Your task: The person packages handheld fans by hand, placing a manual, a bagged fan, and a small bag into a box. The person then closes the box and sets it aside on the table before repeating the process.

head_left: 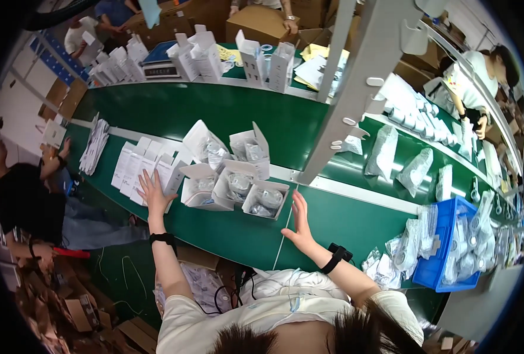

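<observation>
Centrally, see five open white boxes (221, 190), two behind three, holding clear-bagged parts (238, 184) on the green work table (232, 227); read clock directions from this cluster, with 12 pointing away from the wearer. Note the room around it: at 6, a bare strip of tabletop down to the curved near edge; between 3 and 4, a wider stretch past the pale seam (281, 242), bounded by loose bagged pieces (386, 265) and a blue bin (443, 236). Behind the cluster, see a white rail (356, 191) as the far limit, with a slanted grey post (344, 106) rising toward 1. At 9, note tighter space: a row of closed white boxes (133, 165) just beside the cluster, then a stack of flat white pieces (95, 146) farther out.

Compare the hands. Between 8 and 9, see the left hand (154, 193) spread wide, fingers fanned toward 12 across the front faces of the closed row, thumb out toward the cluster; pressure impossible to judge. At 4, see the right hand (300, 221) unclenched and empty, raised edgewise, fingers toward 12, thumb toward 9, apart from the nearest box. On each wrist, note a black band (162, 238).
</observation>
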